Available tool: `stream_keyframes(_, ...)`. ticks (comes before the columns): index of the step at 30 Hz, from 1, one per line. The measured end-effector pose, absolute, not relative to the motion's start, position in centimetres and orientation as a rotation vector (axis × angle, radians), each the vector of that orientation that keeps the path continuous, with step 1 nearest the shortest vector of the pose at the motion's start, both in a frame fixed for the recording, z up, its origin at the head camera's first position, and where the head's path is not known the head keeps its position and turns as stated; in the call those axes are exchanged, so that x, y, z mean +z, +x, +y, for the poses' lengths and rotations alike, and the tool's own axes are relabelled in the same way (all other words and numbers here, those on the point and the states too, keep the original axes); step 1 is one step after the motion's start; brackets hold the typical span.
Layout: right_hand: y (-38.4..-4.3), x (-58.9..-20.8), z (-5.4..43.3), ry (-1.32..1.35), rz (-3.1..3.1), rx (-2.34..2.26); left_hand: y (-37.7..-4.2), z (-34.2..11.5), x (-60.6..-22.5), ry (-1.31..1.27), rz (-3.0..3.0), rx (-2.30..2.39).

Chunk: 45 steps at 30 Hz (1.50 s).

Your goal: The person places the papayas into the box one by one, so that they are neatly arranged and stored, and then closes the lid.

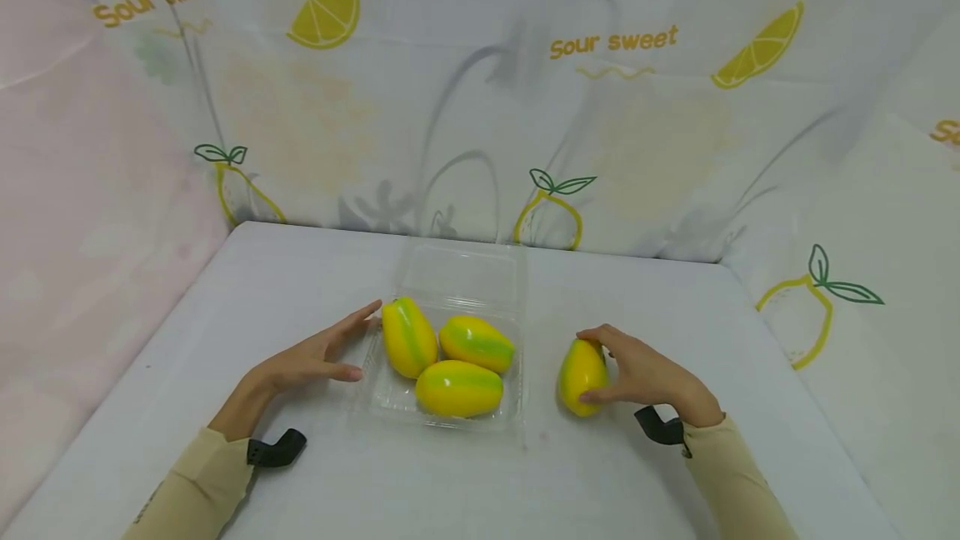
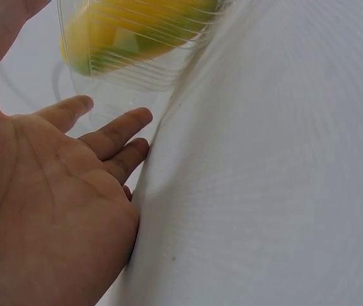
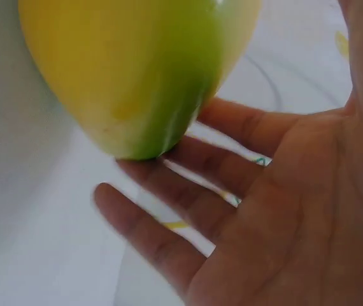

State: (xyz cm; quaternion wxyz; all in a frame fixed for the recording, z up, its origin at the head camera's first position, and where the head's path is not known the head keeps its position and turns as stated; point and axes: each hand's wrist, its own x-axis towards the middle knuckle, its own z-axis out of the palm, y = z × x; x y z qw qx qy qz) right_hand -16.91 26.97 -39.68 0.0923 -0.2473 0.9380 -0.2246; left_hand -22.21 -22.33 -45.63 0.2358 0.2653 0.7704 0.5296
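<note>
My right hand (image 1: 643, 372) holds a yellow papaya with green streaks (image 1: 582, 379) to the right of the clear plastic box (image 1: 390, 398), fingers at its far end and thumb at its near end. In the right wrist view, fingertips (image 3: 114, 207) lie at the narrow green end of the fruit. My left hand (image 1: 309, 362) is beside the box's left wall with its fingers spread and nothing in its grasp. Inside the box lie three more papayas: one slanted at the left (image 1: 409, 338), one at the back right (image 1: 477, 343) and one in front (image 1: 459, 390).
The box's clear lid (image 1: 461, 273) is folded back flat behind it on the white table (image 1: 300, 273). A cloth backdrop (image 1: 450, 107) printed with lemons stands along the table's back edge, with more cloth at both sides. Each wrist wears a black camera mount (image 1: 277, 450).
</note>
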Motion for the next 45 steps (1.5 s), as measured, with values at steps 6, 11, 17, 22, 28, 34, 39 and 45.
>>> stream_keyframes(6, -17.1, -39.6, 27.0, -0.872, 2.787, -0.721, -22.2, -22.4, -45.6, 0.734, 2.112, 1.459)
stream_keyframes(11, -17.2, -39.8, 27.1, -0.882, 2.791, -0.706, -22.2, -22.3, -45.6, 0.736, 2.085, 1.477)
stream_keyframes(17, -17.5, -39.4, 27.2, -0.927, 2.862, -0.685, -22.2, -22.3, -45.6, 0.751, 2.079, 1.477)
stream_keyframes(22, -17.8, -38.1, 26.6, -0.982, 2.947, -0.7, -22.4, -22.3, -45.4, 0.769, 2.1, 1.461)
stream_keyframes(28, -18.7, -35.7, 23.5, -1.139, 2.99, -0.774, -22.4, -22.3, -45.3, 0.76, 2.102, 1.456)
stream_keyframes(34, -19.5, -34.1, 18.2, -1.305, 2.912, -0.75, -22.0, -22.1, -45.8, 0.745, 2.094, 1.461)
stream_keyframes(39, -19.9, -33.5, 15.2, -1.437, 2.818, -0.748, -22.0, -22.0, -45.7, 0.74, 2.095, 1.462)
stream_keyframes(45, -19.7, -33.7, 14.6, -1.401, 2.803, -0.774, -22.1, -22.0, -45.5, 0.741, 2.11, 1.448)
